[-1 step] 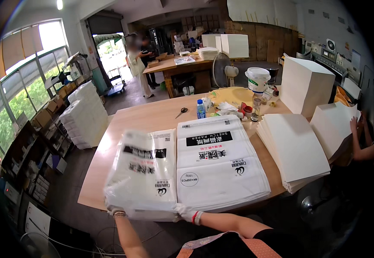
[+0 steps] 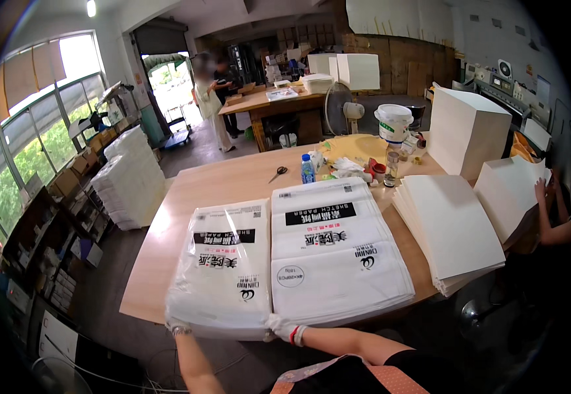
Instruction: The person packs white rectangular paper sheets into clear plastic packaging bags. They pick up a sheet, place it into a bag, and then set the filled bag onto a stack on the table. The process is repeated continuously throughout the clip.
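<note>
A white printed plastic packet of paper [image 2: 223,289] lies flat on the left part of the table, its clear film shiny and wrinkled. At its near left corner, my left hand [image 2: 179,326], in a white glove, grips the edge with the fingers mostly hidden. The gloved right hand [image 2: 285,328], a red band at its wrist, holds the near right corner; its fingertips are partly hidden. Directly right of this packet, a neat stack of flat printed plastic bags [image 2: 338,282] almost touches it.
Fanned white sheets [image 2: 456,226] lie at the right, beside another person's hands [image 2: 543,190] on folded white board. A tall white paper block [image 2: 469,131] stands behind. Further back are scissors [image 2: 277,174], a blue-capped bottle [image 2: 308,169], a glass jar [image 2: 391,169] and a white bucket [image 2: 394,121].
The packet's far end, blurred and raised before, now lies down flat on the table. Both hands stay at its near corners, with the left shifted slightly right.
</note>
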